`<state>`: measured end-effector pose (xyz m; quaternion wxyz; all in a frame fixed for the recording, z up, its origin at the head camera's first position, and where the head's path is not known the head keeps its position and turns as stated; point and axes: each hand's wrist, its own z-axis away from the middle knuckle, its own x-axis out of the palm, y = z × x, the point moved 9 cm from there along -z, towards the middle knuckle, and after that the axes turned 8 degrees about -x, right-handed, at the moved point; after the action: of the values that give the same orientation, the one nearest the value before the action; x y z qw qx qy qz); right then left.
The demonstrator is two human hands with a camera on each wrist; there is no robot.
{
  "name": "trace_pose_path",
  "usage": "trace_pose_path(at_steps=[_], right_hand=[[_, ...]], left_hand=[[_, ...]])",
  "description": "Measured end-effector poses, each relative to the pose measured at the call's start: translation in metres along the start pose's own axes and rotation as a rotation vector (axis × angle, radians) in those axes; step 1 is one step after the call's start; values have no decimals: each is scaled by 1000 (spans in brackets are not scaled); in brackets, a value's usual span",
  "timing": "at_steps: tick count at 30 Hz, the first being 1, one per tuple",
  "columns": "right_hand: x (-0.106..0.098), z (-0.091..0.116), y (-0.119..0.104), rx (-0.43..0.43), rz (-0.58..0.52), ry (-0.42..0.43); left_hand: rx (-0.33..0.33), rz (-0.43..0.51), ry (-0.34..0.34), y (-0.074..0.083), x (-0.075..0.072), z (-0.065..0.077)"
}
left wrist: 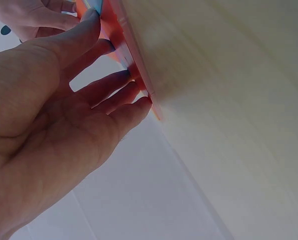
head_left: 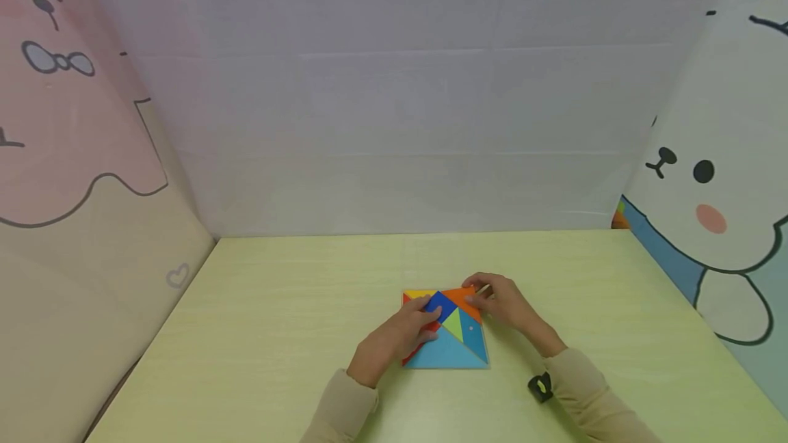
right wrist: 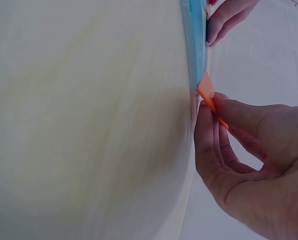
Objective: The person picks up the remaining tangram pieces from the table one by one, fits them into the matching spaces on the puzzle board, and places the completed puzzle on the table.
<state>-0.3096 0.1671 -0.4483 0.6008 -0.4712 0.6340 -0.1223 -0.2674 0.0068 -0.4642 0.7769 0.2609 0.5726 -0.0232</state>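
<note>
A square tangram puzzle lies on the table, its light blue large triangle (head_left: 446, 355) nearest me. My right hand (head_left: 501, 299) pinches the orange triangle (right wrist: 207, 93) between thumb and fingers at the far right corner; in the right wrist view that piece is tilted up from the frame. Fingers of my left hand (head_left: 397, 337) rest across the puzzle's left side, on the blue square (head_left: 446, 301) and the red piece, which they partly cover. A green triangle (head_left: 454, 324) and a blue parallelogram (head_left: 474, 337) sit right of centre, a yellow piece (head_left: 418, 292) along the far edge.
The pale wooden table (head_left: 277, 306) surrounds the puzzle. A white sheet (head_left: 394, 122) hangs behind it, with cartoon-printed sheets on both sides. Beside my right cuff is a small black object (head_left: 540, 388).
</note>
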Motion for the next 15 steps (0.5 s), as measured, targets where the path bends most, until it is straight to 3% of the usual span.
trace_pose_path(at_steps=[15], right_hand=[[2,-1,1,43,56,62]], left_hand=[[9,8,3,0,0,1]])
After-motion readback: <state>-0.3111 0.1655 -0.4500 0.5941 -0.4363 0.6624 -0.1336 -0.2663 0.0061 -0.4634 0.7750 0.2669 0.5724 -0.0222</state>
